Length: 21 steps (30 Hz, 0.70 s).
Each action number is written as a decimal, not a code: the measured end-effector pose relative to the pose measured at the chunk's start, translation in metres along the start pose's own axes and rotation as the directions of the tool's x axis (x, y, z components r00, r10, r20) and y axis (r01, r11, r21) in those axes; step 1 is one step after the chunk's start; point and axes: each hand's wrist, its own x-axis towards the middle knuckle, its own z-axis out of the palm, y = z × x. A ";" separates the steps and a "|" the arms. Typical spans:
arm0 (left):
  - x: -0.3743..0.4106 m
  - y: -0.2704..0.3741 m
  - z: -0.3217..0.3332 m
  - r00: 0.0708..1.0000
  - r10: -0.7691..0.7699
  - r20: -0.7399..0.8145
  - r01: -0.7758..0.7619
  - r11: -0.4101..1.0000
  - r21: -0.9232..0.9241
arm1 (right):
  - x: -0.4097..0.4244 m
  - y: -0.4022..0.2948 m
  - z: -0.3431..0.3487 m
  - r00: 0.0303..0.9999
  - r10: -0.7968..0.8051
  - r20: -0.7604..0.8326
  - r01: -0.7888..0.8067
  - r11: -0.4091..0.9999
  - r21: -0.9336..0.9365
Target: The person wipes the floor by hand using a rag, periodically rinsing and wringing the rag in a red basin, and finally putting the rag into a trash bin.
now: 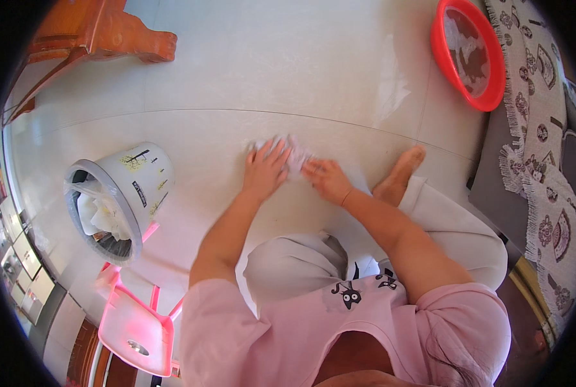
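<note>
A pale pinkish cloth (296,154) lies bunched on the light, glossy tile floor (210,159) in front of my knees. My left hand (267,170) holds it down from above, with the fingers spread over its left part. At its right end, the fingers of my right hand (329,180) are curled onto the fabric. The cloth and the fingertips look slightly blurred. Parts of the cloth are hidden under both hands.
A trash bin (143,188) with a plastic liner and waste stands at left, near a pink plastic stool (138,329). Upper right, a red basin (498,82) holds sudsy water beside a sofa with a fringed cover (541,130). A carved wooden furniture leg (147,43) stands upper left.
</note>
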 end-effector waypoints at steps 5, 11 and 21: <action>-0.163 0.025 0.032 0.937 -0.337 0.095 0.320 0.934 0.161 | -0.001 -0.069 0.052 0.936 -0.299 0.185 0.237 0.925 0.297; -0.190 0.029 0.033 0.819 -0.555 0.145 0.559 0.829 0.014 | 0.040 -0.092 0.047 0.847 -0.261 0.462 0.057 0.910 0.410; -0.012 -0.027 -0.067 0.596 -0.562 0.574 0.745 0.119 -0.657 | 0.107 0.059 -0.082 0.660 -0.056 0.749 -0.720 -0.333 0.609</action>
